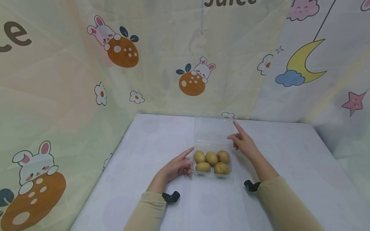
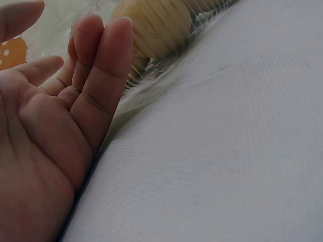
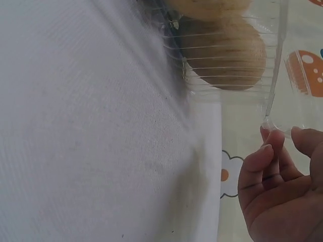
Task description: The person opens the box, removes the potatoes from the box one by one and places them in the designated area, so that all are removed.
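Note:
A clear plastic clamshell box point(image 1: 212, 175) lies on the table with its lid point(image 1: 213, 130) raised at the back. Inside sit several small yellow-brown potatoes point(image 1: 212, 158), also visible through the ribbed wall in both wrist views. My left hand point(image 1: 177, 167) is at the box's left side, its index finger extended to the rim and the other fingers loosely bent. On the right, my right hand point(image 1: 243, 142) has its index finger stretched to the lid's upper right corner, thumb by the lid's side edge. In the right wrist view, its fingertips point(image 3: 267, 143) overlap the box's clear edge.
A pale cloth covers the table point(image 1: 162, 134). Printed fabric point(image 1: 162, 48) with rabbits, flowers and a moon hangs behind it and along the left. Dark wrist cameras point(image 1: 171, 197) are strapped at both sleeve cuffs.

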Demonstrator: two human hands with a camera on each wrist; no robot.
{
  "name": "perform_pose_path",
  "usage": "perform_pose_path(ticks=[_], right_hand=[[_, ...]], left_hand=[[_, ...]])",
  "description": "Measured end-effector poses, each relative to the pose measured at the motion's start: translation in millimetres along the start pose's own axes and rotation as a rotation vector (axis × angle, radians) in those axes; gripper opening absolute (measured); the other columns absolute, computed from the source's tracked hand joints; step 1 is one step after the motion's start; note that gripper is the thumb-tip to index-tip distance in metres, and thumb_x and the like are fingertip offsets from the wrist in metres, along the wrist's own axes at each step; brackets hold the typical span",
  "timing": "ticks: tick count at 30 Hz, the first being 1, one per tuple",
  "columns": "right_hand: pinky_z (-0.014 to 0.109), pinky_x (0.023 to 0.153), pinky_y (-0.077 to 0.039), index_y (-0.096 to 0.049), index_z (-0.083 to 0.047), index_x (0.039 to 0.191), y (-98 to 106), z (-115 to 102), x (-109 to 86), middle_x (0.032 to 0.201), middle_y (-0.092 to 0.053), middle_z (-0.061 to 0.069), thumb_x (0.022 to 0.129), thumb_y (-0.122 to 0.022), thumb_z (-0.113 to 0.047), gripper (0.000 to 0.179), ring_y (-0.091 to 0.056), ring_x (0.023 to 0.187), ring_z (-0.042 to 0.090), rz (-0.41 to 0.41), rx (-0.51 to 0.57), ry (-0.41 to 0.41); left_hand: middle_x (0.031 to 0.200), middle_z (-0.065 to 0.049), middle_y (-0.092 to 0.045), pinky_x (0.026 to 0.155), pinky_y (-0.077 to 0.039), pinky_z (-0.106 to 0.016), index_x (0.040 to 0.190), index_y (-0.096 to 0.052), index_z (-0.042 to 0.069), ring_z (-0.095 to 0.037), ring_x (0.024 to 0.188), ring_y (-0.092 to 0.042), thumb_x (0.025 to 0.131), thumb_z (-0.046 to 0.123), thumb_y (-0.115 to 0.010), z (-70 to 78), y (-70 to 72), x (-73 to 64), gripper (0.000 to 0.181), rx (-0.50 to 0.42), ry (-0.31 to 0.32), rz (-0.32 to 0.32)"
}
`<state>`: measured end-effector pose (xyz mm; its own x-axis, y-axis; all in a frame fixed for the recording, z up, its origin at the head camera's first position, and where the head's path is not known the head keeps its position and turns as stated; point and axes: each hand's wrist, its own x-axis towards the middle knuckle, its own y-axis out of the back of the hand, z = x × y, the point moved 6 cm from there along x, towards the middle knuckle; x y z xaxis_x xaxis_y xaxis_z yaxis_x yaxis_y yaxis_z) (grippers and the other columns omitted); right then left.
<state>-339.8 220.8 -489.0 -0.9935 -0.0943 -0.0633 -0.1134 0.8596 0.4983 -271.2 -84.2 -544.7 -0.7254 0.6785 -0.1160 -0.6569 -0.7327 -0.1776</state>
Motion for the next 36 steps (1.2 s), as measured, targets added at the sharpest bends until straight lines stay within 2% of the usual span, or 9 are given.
perform_pose_path(ticks=[7, 13, 19, 27, 32, 36], right_hand=[[0.030, 0.067, -0.055, -0.001, -0.051, 0.154, -4, 3, 4.3, 0.126, -0.062, 0.020, 0.101, -0.054, -0.020, 0.081, -0.061, 0.079, 0.022, -0.059, 0.050, -0.017], [0.031, 0.067, -0.055, 0.001, -0.050, 0.155, -8, 10, 9.3, 0.127, -0.058, 0.021, 0.100, -0.056, -0.020, 0.084, -0.059, 0.078, 0.023, -0.100, 0.044, -0.035], [0.031, 0.066, -0.053, -0.001, -0.044, 0.157, -11, 12, 13.0, 0.127, -0.056, 0.022, 0.100, -0.055, -0.020, 0.083, -0.058, 0.076, 0.022, -0.113, 0.037, -0.046], [0.029, 0.068, -0.052, -0.001, -0.042, 0.158, -14, 16, 14.8, 0.126, -0.055, 0.020, 0.099, -0.052, -0.021, 0.081, -0.055, 0.077, 0.021, -0.144, 0.052, -0.110], [0.030, 0.064, -0.050, 0.000, -0.037, 0.159, -16, 23, 17.4, 0.118, -0.057, 0.019, 0.099, -0.049, -0.019, 0.078, -0.054, 0.073, 0.020, -0.176, 0.082, -0.147], [0.031, 0.060, -0.048, -0.001, -0.030, 0.160, -18, 25, 18.3, 0.097, -0.059, 0.014, 0.099, -0.048, -0.019, 0.078, -0.053, 0.069, 0.019, -0.201, 0.122, -0.171]], left_hand=[[0.086, 0.002, -0.059, 0.080, -0.060, -0.039, 0.158, -0.018, 0.033, -0.013, 0.074, -0.062, 0.103, 0.019, -0.046, 0.5, 0.1, -1.1, 0.064, 0.000, -0.004, 0.001], [0.086, 0.001, -0.059, 0.081, -0.060, -0.039, 0.157, -0.020, 0.034, -0.014, 0.074, -0.061, 0.103, 0.018, -0.045, -0.1, 0.8, -1.4, 0.062, 0.007, -0.010, -0.005], [0.086, 0.001, -0.059, 0.081, -0.060, -0.039, 0.159, -0.016, 0.030, -0.013, 0.074, -0.062, 0.103, 0.018, -0.045, -0.5, 1.1, -0.6, 0.064, 0.011, -0.017, -0.013], [0.086, 0.001, -0.059, 0.081, -0.060, -0.038, 0.160, -0.014, 0.028, -0.013, 0.074, -0.062, 0.103, 0.019, -0.045, 0.5, 0.2, -0.8, 0.065, 0.017, -0.016, -0.017], [0.086, 0.001, -0.059, 0.080, -0.060, -0.038, 0.160, -0.013, 0.026, -0.013, 0.074, -0.062, 0.103, 0.020, -0.045, 0.2, -0.3, -0.2, 0.066, 0.005, -0.011, -0.020], [0.086, 0.002, -0.059, 0.080, -0.060, -0.038, 0.160, -0.014, 0.026, -0.013, 0.074, -0.062, 0.103, 0.019, -0.046, -0.6, 0.1, 0.6, 0.065, 0.001, -0.002, -0.009]])
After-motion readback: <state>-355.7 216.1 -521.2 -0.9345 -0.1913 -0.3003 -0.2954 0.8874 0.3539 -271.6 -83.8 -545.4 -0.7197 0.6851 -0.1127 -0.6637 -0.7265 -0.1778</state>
